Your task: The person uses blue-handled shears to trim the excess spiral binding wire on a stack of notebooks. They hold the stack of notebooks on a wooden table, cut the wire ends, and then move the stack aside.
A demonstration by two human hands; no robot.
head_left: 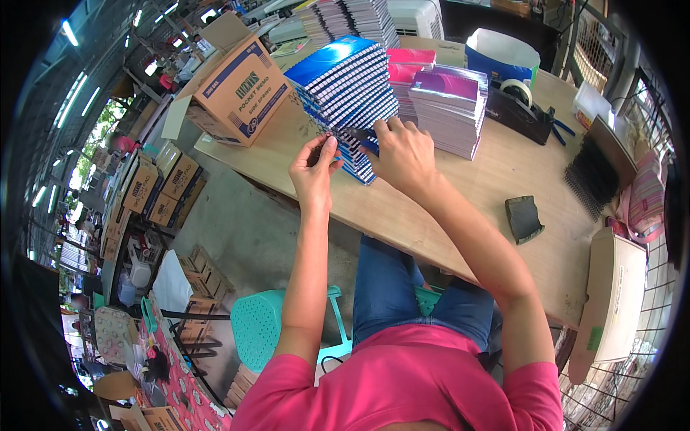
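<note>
A tall stack of blue spiral-bound notebooks [346,82] stands at the table's far left, wire spines toward me. At the lower part of those spines, my right hand [404,152] is closed around blue-handled pliers [365,138]. The jaws point left, toward my other hand. My left hand [313,171] is in a pinch beside the spines' left end, thumb against the fingers; whatever lies between them is too small to make out. Loose, thin wire bits [307,121] show on the table just left of the stack.
An open cardboard box [241,97] stands on the table left of the notebooks. Stacks of purple-covered books [445,108] are on the right, near a black tape dispenser [519,115] and a dark curved block [524,220]. A turquoise stool [262,332] is below left.
</note>
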